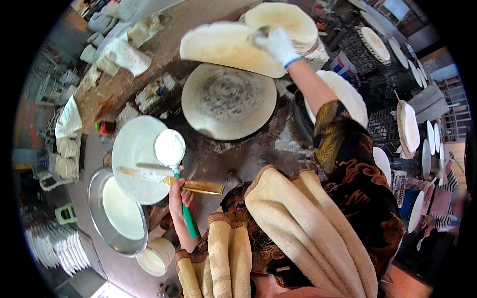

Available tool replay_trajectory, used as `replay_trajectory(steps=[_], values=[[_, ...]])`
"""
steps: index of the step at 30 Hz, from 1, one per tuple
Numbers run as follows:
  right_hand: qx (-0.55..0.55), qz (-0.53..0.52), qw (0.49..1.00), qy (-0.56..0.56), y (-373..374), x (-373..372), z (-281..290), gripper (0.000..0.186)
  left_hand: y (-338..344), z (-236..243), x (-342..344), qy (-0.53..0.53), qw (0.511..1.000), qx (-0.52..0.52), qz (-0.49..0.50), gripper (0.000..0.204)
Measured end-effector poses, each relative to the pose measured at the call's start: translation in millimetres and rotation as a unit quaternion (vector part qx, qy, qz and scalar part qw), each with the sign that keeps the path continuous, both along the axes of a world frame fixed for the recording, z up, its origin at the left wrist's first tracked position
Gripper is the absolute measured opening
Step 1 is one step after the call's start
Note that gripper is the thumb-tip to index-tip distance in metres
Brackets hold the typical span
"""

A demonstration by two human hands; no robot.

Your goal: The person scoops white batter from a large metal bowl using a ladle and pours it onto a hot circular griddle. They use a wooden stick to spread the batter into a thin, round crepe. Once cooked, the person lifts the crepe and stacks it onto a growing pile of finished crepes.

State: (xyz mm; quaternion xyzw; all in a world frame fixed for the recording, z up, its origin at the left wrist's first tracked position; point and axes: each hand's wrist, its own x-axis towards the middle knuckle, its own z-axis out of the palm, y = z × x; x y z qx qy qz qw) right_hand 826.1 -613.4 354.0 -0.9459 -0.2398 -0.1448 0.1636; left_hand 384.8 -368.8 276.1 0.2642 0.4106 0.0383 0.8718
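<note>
My right hand, in a white glove, pinches the edge of a large thin flatbread. The flatbread slants over the far rim of a round griddle, beside a stack of flatbreads. A small grey piece shows at the gloved fingers, too blurred to name. My left hand is closed around the green handle of a ladle and a long flat spatula. White batter fills the ladle's bowl. Both tools lie across a pale round disc, which overlaps a metal basin of white batter.
Below the basin stands a white bucket. A second round cooking surface with a white sheet is partly behind my right arm. More griddles and flatbreads line the right side, where another person stands. White sacks lie at the far left.
</note>
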Motion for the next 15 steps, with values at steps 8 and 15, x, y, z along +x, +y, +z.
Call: replay_trajectory(steps=[8,15], values=[[0.561,-0.022,0.819,0.122,-123,189,45,0.037,-25,12,54,-0.038,0.998,-0.022,0.043,0.02],[0.666,-0.275,0.675,0.158,-202,289,-77,0.045,-48,22,101,-0.05,0.995,-0.05,0.074,0.02]])
